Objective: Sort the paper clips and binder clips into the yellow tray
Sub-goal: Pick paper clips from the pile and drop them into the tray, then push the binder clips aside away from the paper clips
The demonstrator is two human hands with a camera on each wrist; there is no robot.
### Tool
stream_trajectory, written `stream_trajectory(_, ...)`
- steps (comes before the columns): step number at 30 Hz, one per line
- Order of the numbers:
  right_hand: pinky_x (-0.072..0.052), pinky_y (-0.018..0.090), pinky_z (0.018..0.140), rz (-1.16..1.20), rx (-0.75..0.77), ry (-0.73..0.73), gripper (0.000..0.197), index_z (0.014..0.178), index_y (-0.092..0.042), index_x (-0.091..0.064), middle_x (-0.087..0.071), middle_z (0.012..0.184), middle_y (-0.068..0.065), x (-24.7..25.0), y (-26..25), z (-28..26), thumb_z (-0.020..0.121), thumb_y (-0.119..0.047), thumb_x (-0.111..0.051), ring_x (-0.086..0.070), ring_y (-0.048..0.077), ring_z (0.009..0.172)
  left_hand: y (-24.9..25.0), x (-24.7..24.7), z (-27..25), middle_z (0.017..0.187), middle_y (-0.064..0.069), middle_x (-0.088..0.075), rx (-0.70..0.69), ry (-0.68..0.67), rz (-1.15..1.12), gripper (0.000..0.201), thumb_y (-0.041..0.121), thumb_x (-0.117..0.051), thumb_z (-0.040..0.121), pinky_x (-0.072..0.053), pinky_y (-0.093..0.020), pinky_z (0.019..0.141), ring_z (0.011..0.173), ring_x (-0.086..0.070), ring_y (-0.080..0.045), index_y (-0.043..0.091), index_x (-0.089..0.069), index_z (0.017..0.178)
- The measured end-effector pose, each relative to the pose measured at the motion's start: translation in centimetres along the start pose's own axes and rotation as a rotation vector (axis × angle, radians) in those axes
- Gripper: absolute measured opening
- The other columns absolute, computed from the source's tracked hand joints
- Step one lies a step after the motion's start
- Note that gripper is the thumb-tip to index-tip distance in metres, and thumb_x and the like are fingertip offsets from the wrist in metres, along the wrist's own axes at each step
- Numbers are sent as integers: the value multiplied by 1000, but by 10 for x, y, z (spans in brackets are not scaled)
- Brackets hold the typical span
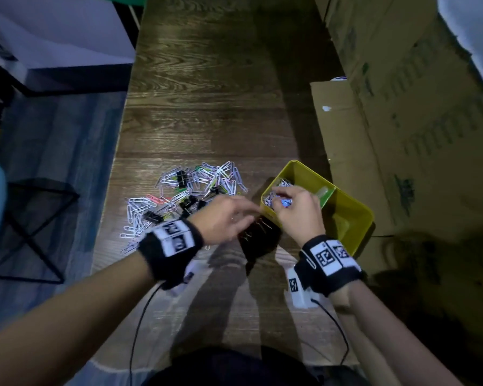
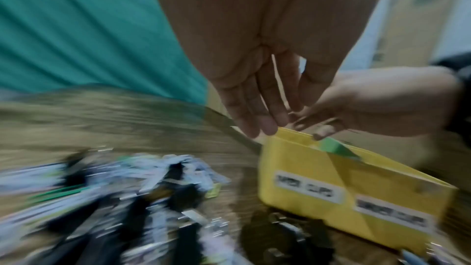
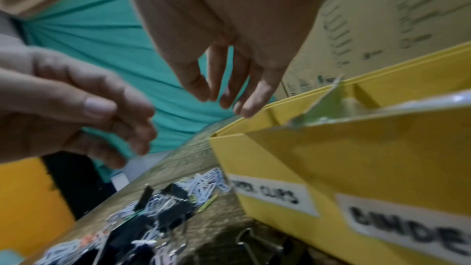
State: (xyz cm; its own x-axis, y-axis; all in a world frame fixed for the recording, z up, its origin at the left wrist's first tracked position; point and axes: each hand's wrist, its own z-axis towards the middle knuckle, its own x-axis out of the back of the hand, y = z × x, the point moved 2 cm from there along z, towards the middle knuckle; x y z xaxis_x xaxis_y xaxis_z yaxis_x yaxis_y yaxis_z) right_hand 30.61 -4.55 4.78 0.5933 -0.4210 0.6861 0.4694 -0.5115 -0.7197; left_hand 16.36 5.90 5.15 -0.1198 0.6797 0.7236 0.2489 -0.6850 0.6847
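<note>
Wristbands with printed markers sit nearest my view, and beyond them my right hand (image 1: 296, 207) hovers over the near-left compartment of the yellow tray (image 1: 357, 215), fingers hanging loose and straight with nothing between them; I judge it has come there to drop paper clips, since that side carries the paper-clip label and already holds a small heap. My left hand (image 1: 223, 218) reaches toward the tray rim, fingers relaxed, holding nothing I can see. Most of the mixed pile of clips (image 1: 179, 196) lies unsorted on the worktop (image 1: 207, 107), left of the tray. Dark wood grain, dim light, cardboard boxes (image 1: 402, 107) on the right.
</note>
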Motion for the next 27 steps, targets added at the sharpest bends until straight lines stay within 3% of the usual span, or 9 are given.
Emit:
stream_trajectory(1, -40, 20, 88, -8, 79, 55, 20, 100, -14, -73, -71, 101, 4, -5, -9, -6, 83, -11, -64, -63, 17, 94, -15, 11, -18, 99, -1, -69, 70, 52, 6, 20, 17, -60, 87, -41, -8, 81, 85, -58, -6, 16, -67, 106)
stream_trajectory(3, -43, 20, 81, 10, 188, 60, 19, 99, -16, -73, -68, 97, 1, -18, -24, -14, 83, -10, -63, -61, 14, 85, -53, 30, -58, 94, -4, -69, 252, 128, 83, 20, 15, -64, 84, -50, -21, 78, 81, -61, -13, 15, -68, 104)
stream_trajectory(5, -47, 18, 77, 32, 265, -66, 18, 100, -16, -73, -66, 95, -2, -36, -38, -21, 87, -11, -62, -58, 8, 78, -90, 43, -96, 95, -9, -67, 436, 110, 199, 23, 19, -68, 82, -50, -30, 77, 85, -63, -24, 12, -67, 104)
stream_trajectory(7, -49, 21, 79, -12, 369, -225, 19, 102, -16, -72, -66, 98, -2, -60, -50, -26, 88, -12, -60, -58, 7, 80, -114, 44, -124, 100, -10, -63, 563, 11, 274, 31, 30, -69, 81, -46, -30, 79, 91, -60, -26, 12, -66, 106)
stream_trajectory(12, -53, 38, 77, -278, 447, -610, 38, 126, -17, -58, -50, 128, 2, -131, -73, -33, 90, -7, -50, -60, 21, 91, -132, 16, -154, 112, -1, -53, 681, -62, 318, 52, 53, -65, 76, -50, -38, 80, 94, -60, -24, 27, -55, 119)
stream_trajectory(16, -50, 35, 64, -548, 495, -708, 59, 138, -25, -45, -30, 151, 0, -168, -83, -28, 86, 3, -45, -64, 31, 90, -139, -6, -159, 116, -4, -48, 697, -10, 296, 46, 41, -63, 80, -52, -41, 78, 93, -61, -30, 24, -50, 121)
stream_trajectory(20, -45, 34, 60, -723, 521, -712, 63, 137, -25, -44, -24, 154, 3, -188, -83, -24, 83, 8, -49, -65, 31, 86, -137, -4, -163, 109, -5, -55, 660, 0, 222, 39, 26, -63, 79, -51, -38, 77, 90, -61, -29, 20, -51, 116)
stream_trajectory(23, -53, 42, 72, -776, 484, -647, 50, 133, -16, -47, -30, 149, 10, -191, -84, -24, 87, 3, -51, -66, 31, 88, -136, 11, -170, 95, 1, -60, 687, 175, 14, 33, 20, -64, 73, -50, -30, 71, 79, -61, -22, 25, -56, 105)
stream_trajectory(27, -51, 40, 68, -823, 415, -586, 43, 131, -13, -44, -39, 137, 16, -192, -81, -21, 90, -4, -52, -67, 29, 81, -142, 34, -168, 82, -1, -55, 804, 568, -783, 32, -5, -48, 79, -47, -28, 50, 58, -55, -23, 20, -62, 94)
